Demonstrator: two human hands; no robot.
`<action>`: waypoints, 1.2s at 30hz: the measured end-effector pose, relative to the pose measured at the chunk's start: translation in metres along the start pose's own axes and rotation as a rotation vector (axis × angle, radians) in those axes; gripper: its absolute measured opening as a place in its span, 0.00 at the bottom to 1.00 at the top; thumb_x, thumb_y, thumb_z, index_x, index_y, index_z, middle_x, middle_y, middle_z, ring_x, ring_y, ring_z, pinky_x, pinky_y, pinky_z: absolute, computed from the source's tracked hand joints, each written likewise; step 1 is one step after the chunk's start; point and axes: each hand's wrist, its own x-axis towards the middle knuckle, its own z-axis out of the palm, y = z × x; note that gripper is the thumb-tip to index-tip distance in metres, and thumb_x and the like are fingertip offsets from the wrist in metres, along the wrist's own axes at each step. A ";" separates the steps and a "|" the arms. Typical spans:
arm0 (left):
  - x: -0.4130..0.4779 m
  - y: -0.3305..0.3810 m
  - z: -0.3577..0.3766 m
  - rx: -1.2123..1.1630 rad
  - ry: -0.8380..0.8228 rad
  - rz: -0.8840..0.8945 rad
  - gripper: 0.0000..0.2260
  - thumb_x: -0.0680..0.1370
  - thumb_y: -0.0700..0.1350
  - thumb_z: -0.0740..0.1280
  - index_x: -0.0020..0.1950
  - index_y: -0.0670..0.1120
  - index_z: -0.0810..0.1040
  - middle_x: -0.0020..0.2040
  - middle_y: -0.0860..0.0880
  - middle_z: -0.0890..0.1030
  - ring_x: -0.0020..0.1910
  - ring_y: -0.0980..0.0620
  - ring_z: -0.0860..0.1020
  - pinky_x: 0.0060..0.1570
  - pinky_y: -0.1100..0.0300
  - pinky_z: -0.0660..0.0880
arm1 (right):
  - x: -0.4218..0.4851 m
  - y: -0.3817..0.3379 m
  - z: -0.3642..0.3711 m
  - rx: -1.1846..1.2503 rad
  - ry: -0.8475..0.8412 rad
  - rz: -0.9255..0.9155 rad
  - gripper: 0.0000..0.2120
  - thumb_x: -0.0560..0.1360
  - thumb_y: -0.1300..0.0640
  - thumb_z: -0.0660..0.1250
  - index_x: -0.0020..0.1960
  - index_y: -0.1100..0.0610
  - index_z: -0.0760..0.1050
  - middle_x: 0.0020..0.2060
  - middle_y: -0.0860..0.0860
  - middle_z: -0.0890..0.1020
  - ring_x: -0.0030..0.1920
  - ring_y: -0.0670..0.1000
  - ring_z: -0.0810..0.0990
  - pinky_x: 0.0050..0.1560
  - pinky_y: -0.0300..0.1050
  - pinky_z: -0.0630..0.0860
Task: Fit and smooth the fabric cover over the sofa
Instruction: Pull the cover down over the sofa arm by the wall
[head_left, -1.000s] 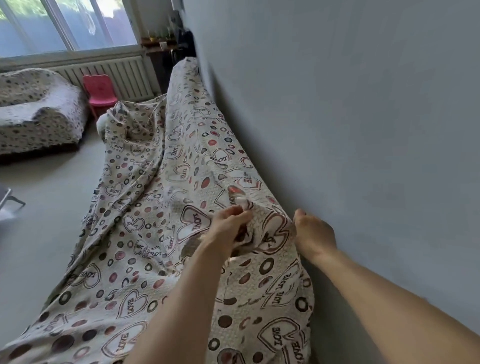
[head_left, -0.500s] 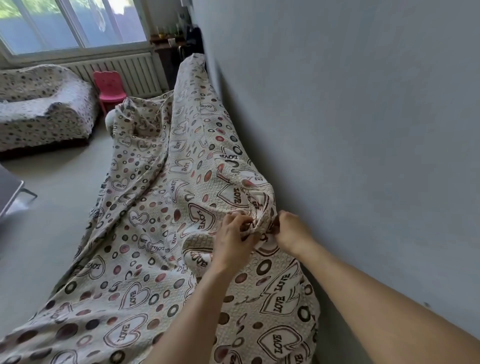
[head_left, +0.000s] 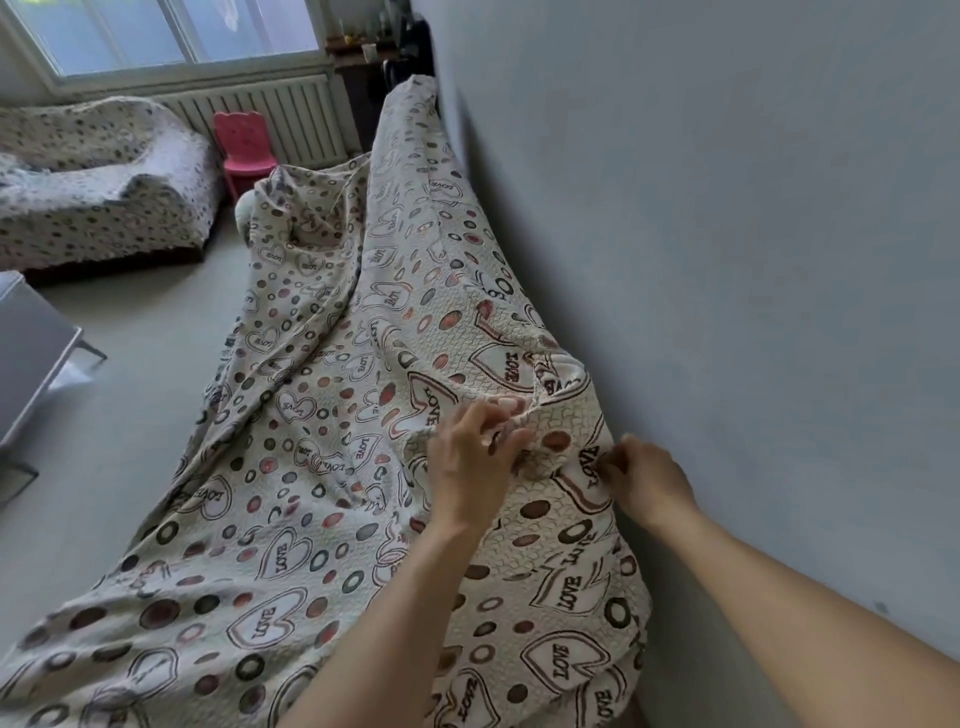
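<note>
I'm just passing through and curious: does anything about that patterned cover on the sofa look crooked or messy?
Yes. The fabric cover is bunched into a raised fold by the wall, where the left hand and right hand pinch it. Long creases run down toward the floor, and the far end is rumpled.
</note>
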 end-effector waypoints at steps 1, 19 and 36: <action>-0.004 -0.003 -0.002 0.018 0.063 0.001 0.10 0.71 0.53 0.74 0.46 0.50 0.79 0.44 0.57 0.78 0.42 0.59 0.73 0.43 0.64 0.69 | -0.003 0.001 0.002 0.047 0.025 -0.066 0.03 0.76 0.53 0.64 0.43 0.50 0.73 0.46 0.53 0.81 0.48 0.57 0.79 0.41 0.43 0.70; -0.075 -0.031 0.007 0.276 -0.295 0.304 0.04 0.73 0.49 0.73 0.46 0.50 0.85 0.45 0.53 0.84 0.43 0.52 0.80 0.42 0.58 0.77 | -0.038 0.018 0.025 -0.384 0.198 -0.660 0.12 0.62 0.67 0.77 0.41 0.57 0.82 0.36 0.50 0.80 0.40 0.55 0.79 0.38 0.45 0.76; -0.107 -0.054 0.031 0.392 -0.494 0.254 0.01 0.68 0.45 0.74 0.37 0.50 0.84 0.33 0.54 0.82 0.33 0.50 0.79 0.32 0.61 0.74 | -0.058 0.027 0.049 -0.559 -0.285 -0.243 0.16 0.81 0.53 0.54 0.67 0.51 0.68 0.60 0.51 0.79 0.56 0.58 0.80 0.51 0.49 0.79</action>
